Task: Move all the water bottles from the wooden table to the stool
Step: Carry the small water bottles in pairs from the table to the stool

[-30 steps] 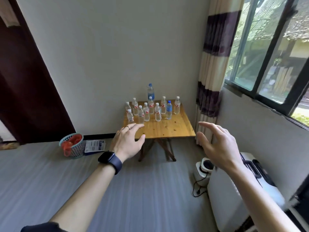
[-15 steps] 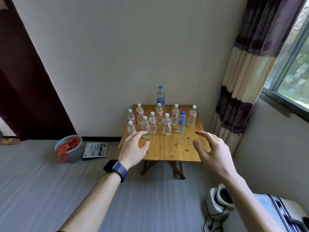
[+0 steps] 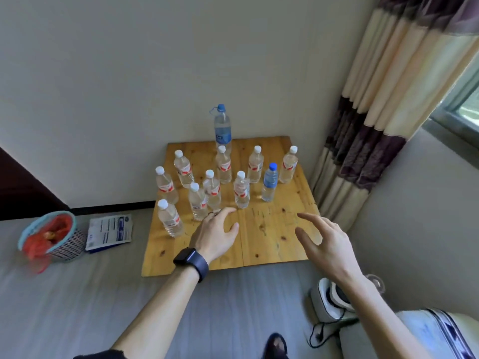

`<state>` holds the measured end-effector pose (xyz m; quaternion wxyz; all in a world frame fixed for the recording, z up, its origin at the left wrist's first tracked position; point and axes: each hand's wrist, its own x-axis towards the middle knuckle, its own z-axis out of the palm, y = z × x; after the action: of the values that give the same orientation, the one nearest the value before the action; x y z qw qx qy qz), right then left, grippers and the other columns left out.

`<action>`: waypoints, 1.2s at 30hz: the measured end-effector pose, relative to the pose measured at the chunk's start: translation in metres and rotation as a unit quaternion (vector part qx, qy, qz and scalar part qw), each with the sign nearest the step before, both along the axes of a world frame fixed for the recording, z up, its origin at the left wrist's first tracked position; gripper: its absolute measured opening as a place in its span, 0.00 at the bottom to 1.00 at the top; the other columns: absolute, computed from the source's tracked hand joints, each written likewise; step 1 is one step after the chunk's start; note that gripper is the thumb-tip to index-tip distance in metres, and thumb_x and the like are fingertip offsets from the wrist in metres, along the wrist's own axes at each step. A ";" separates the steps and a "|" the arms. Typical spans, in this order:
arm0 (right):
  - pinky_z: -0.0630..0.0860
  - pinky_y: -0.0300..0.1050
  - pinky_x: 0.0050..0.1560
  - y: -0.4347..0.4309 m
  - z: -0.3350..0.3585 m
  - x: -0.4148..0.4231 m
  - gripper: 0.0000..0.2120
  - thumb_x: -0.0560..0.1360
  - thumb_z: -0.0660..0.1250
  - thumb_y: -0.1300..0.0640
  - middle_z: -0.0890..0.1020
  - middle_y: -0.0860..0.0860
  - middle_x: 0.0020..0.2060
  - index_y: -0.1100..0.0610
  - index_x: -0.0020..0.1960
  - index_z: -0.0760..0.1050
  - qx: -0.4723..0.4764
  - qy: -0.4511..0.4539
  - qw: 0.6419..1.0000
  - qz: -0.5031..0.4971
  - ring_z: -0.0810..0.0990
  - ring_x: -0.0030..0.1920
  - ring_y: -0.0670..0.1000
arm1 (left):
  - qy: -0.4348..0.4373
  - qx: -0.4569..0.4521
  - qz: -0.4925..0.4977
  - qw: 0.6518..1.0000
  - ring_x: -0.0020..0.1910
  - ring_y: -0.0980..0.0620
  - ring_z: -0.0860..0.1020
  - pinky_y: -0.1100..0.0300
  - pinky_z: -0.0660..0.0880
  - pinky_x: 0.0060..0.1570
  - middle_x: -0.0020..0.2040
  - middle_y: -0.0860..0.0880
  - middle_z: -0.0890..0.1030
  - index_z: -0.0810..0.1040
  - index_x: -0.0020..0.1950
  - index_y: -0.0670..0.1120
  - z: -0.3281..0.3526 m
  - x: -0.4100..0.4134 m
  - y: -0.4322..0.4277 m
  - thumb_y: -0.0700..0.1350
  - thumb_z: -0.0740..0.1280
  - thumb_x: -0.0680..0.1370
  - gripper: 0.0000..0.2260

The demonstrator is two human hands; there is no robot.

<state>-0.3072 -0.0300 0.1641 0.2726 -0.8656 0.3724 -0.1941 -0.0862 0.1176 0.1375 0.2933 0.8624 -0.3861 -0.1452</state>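
Note:
Several clear water bottles stand upright on the wooden table (image 3: 267, 242) against the wall. Most have white caps and red labels, such as the nearest left one (image 3: 170, 219) and a middle one (image 3: 241, 190). A small blue-capped bottle (image 3: 270, 183) stands to the right, and a tall blue-labelled bottle (image 3: 222, 128) at the back. My left hand (image 3: 216, 234) hovers over the table's front half with fingers spread, just short of the front bottles, holding nothing. My right hand (image 3: 324, 244) is held open over the table's right front part, also holding nothing. No stool is in view.
A teal basket (image 3: 49, 237) with red contents and a printed packet (image 3: 110, 232) lie on the grey floor to the left. A white device (image 3: 329, 299) with a cable and a white suitcase (image 3: 425, 332) sit at the lower right. A striped curtain (image 3: 375, 112) hangs on the right.
The view has closed in on the table, which now looks much larger. Both hands have moved forward over the tabletop, still spread and holding nothing. The bottles have not moved.

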 end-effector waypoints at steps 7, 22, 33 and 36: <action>0.66 0.38 0.57 -0.085 -0.063 0.086 0.22 0.78 0.65 0.44 0.77 0.43 0.65 0.47 0.71 0.70 0.093 0.068 0.993 -0.012 0.73 0.67 0.48 | 0.025 0.073 -0.003 0.997 0.66 0.49 0.72 0.55 0.76 0.52 0.70 0.52 0.71 0.64 0.73 0.58 -0.056 0.063 -0.092 0.55 0.63 0.80 0.22; 0.68 0.47 0.63 -0.286 -0.153 0.273 0.44 0.69 0.74 0.38 0.69 0.52 0.72 0.48 0.77 0.56 0.266 0.113 0.957 0.006 0.70 0.71 0.55 | 0.159 0.098 0.098 0.978 0.63 0.48 0.72 0.60 0.69 0.51 0.69 0.49 0.70 0.60 0.76 0.57 -0.133 0.170 -0.254 0.52 0.71 0.76 0.31; 0.68 0.29 0.31 -0.279 -0.162 0.277 0.14 0.74 0.71 0.46 0.81 0.45 0.44 0.43 0.59 0.76 0.278 0.131 0.952 -0.014 0.78 0.40 0.43 | 0.046 0.187 -0.043 0.980 0.33 0.48 0.69 0.57 0.65 0.29 0.57 0.49 0.72 0.67 0.61 0.49 -0.134 0.188 -0.257 0.52 0.62 0.81 0.12; 0.70 0.27 0.28 -0.262 -0.163 0.269 0.13 0.73 0.71 0.47 0.82 0.48 0.44 0.42 0.58 0.77 0.295 0.126 0.947 -0.032 0.79 0.39 0.42 | 0.060 0.182 -0.026 0.981 0.36 0.45 0.71 0.57 0.66 0.32 0.56 0.48 0.71 0.67 0.60 0.47 -0.130 0.177 -0.248 0.52 0.62 0.81 0.12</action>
<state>-0.0381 -0.2923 0.0009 0.4602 -0.7519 0.4714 0.0264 0.0909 -0.1300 0.0079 0.1505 0.8808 -0.3571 -0.2720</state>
